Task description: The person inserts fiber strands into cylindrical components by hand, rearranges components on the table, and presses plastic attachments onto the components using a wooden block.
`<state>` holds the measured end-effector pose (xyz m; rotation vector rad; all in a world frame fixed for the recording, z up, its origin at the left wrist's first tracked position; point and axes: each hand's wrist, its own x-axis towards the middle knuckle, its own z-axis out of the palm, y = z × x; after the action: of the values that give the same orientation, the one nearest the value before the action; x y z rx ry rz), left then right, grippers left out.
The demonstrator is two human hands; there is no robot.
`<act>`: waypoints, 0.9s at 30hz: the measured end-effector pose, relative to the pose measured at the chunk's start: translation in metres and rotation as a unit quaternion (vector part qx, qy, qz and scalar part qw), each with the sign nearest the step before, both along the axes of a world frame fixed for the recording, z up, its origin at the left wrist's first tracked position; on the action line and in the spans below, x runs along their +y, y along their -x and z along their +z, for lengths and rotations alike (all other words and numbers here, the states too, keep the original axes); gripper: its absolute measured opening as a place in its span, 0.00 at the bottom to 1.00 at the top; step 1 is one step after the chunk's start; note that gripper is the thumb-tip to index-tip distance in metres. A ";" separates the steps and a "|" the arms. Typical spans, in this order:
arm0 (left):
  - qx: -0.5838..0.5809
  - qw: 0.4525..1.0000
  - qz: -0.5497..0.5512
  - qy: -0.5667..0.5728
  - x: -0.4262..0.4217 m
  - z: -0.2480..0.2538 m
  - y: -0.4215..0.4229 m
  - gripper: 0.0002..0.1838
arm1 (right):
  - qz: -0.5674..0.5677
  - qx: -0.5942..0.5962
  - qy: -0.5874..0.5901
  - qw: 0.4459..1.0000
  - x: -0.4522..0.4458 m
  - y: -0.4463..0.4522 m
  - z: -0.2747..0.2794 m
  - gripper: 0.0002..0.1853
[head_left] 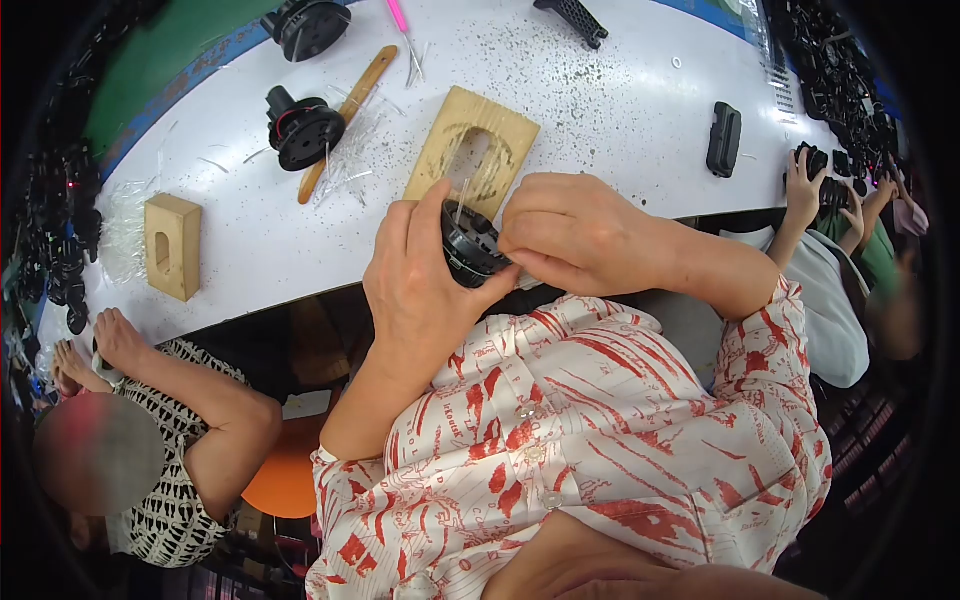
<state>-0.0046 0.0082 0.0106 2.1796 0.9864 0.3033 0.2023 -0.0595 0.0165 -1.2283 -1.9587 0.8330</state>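
A black round plastic part (472,245) with a slotted top sits in my left hand (412,258), tilted in front of my chest. The fingers and thumb of that hand wrap round its side. A thin, pale strip (461,200) sticks up from the part near my left fingertips. My right hand (585,235) is closed in a pinch at the part's right edge. Whatever its fingertips hold there is hidden. Just beyond both hands lies a wooden block (432,150) with an oval hollow, on the white table (620,130).
Two black wheel-like parts (310,135) (308,28), a wooden stick (375,72), a pink-handled tool (397,14) and clear strips lie left. A smaller wooden block (187,245) stands farther left. Black pieces (724,140) (575,20) lie right. People work on both sides.
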 end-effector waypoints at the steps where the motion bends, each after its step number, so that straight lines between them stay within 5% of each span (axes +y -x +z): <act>1: -0.009 1.000 0.005 0.014 0.002 0.001 0.000 0.47 | 0.000 0.000 -0.006 1.000 0.003 0.000 0.000 0.08; 9: -0.114 0.983 0.127 0.069 0.040 0.011 0.018 0.46 | -0.075 0.108 0.091 0.987 0.055 -0.004 -0.014 0.07; 13: -0.173 0.944 0.268 0.082 0.084 0.013 0.037 0.43 | -0.107 -0.037 0.044 0.993 0.089 0.006 -0.035 0.07; 16: -0.149 0.948 0.276 0.058 0.132 0.001 0.043 0.44 | -0.090 -0.144 0.032 0.985 0.113 0.023 -0.047 0.09; 21: -0.099 0.955 0.270 -0.066 0.191 -0.055 0.036 0.45 | -0.051 -0.206 0.020 0.977 0.135 0.038 -0.057 0.09; 27: -0.203 0.946 0.251 -0.020 0.185 -0.073 -0.008 0.42 | -0.093 -0.219 -0.043 0.970 0.137 0.052 -0.060 0.07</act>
<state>0.0034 0.1934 -0.0621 1.7614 1.2795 0.9749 0.1506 0.0778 -0.0431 -1.6187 -2.1444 0.3975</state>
